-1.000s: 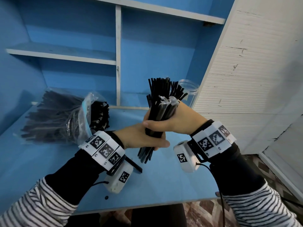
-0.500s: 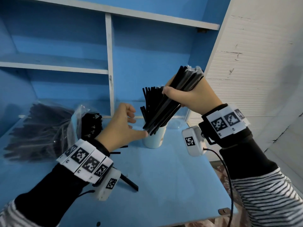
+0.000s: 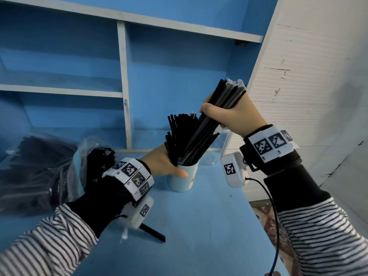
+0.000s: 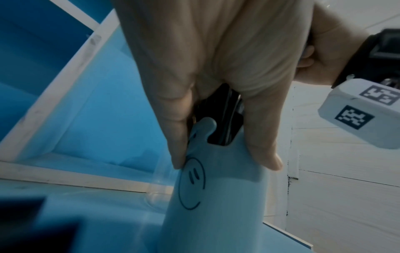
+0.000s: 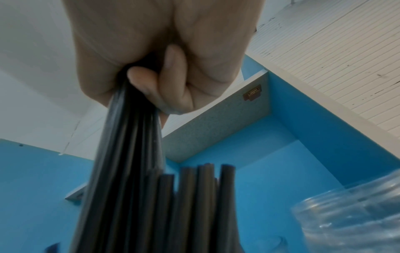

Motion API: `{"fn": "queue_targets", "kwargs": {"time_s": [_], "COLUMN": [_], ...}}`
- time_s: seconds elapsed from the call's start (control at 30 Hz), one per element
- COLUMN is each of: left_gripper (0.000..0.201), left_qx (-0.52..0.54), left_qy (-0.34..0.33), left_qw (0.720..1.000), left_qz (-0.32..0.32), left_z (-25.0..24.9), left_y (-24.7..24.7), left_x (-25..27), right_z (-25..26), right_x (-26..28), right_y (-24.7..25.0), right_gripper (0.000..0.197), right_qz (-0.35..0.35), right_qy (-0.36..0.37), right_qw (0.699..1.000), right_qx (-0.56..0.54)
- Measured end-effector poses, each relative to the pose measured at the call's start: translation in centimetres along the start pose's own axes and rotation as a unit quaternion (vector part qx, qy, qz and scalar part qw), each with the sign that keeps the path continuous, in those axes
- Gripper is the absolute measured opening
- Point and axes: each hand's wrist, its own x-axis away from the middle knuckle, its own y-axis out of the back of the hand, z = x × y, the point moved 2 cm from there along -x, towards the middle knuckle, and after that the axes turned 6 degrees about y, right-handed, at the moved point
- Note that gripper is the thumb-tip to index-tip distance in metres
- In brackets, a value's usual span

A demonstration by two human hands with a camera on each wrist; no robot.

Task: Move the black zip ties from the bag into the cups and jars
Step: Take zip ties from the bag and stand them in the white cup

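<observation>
A person in striped sleeves is working at a blue table set against blue shelves. The right hand is closing its fingers tightly around a bundle of black zip ties, holding it tilted, upper end toward the white wall and lower end reaching into a pale blue cup. The left hand is gripping the rim of that cup, thumb on one side and fingers on the other; the left wrist view is showing a smiley face drawn on the cup's side. More zip ties are already standing in the cup, fanning out above its rim just beside the held bundle. A clear jar is standing behind the cup, near the wall, partly hidden by the right arm. At the table's left, a clear plastic bag is lying on its side with many black zip ties inside. A single black tie is lying on the table below the left wrist.
</observation>
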Motion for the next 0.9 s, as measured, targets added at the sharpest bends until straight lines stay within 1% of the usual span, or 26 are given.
{"fn": "queue_targets", "kwargs": {"time_s": [0.07, 0.13, 0.23, 0.33, 0.4, 0.5, 0.57, 0.63, 0.67, 0.7, 0.8, 0.9], "left_gripper": [0.059, 0.060, 0.074, 0.072, 0.073, 0.074, 0.073, 0.077, 0.080, 0.081, 0.076, 0.073], "left_qx": [-0.011, -0.021, -0.021, -0.038, -0.045, -0.047, -0.040, -0.029, -0.021, -0.014, -0.002, 0.008], "left_qy": [0.009, 0.020, 0.036, 0.040, 0.041, 0.040, 0.044, 0.050, 0.051, 0.052, 0.052, 0.043], "left_qw": [1.000, 1.000, 0.999, 0.998, 0.998, 0.998, 0.998, 0.998, 0.998, 0.998, 0.998, 0.999], "left_qz": [-0.006, -0.009, -0.021, -0.029, -0.030, -0.032, -0.032, -0.027, -0.026, -0.024, -0.018, -0.017], "left_z": [0.0, 0.2, 0.6, 0.6, 0.4, 0.3, 0.3, 0.1, 0.1, 0.0, -0.1, -0.3], "left_y": [0.0, -0.1, -0.1, -0.1, -0.1, -0.1, -0.1, 0.0, 0.0, 0.1, 0.2, 0.2], "left_x": [-0.1, -0.2, -0.4, -0.5, -0.5, -0.5, -0.4, -0.3, -0.3, -0.3, -0.2, -0.1], "right_z": [-0.1, -0.3, -0.7, -1.1, -1.2, -1.4, -1.5, -1.5, -1.5, -1.5, -1.9, -2.6], "right_x": [-0.5, -0.9, -1.3, -1.3, -1.2, -1.3, -1.3, -1.1, -1.0, -0.9, -0.7, -0.3], "right_y": [0.1, 0.2, -0.2, -1.2, -1.8, -2.2, -2.6, -3.3, -3.6, -3.8, -4.4, -5.1], "right_gripper": [0.013, 0.013, 0.013, 0.011, 0.014, 0.024, 0.037, 0.049, 0.050, 0.048, 0.042, 0.039], "right_qz": [0.003, 0.001, 0.008, 0.022, 0.023, 0.021, 0.028, 0.046, 0.050, 0.052, 0.061, 0.062], "right_qy": [0.001, -0.002, -0.009, -0.013, -0.011, -0.004, -0.004, -0.006, -0.008, -0.010, -0.022, -0.039], "right_qw": [1.000, 1.000, 1.000, 0.999, 0.999, 0.999, 0.999, 0.998, 0.998, 0.998, 0.996, 0.993], "right_qx": [0.008, 0.011, 0.020, 0.029, 0.039, 0.043, 0.038, 0.044, 0.045, 0.045, 0.055, 0.089]}}
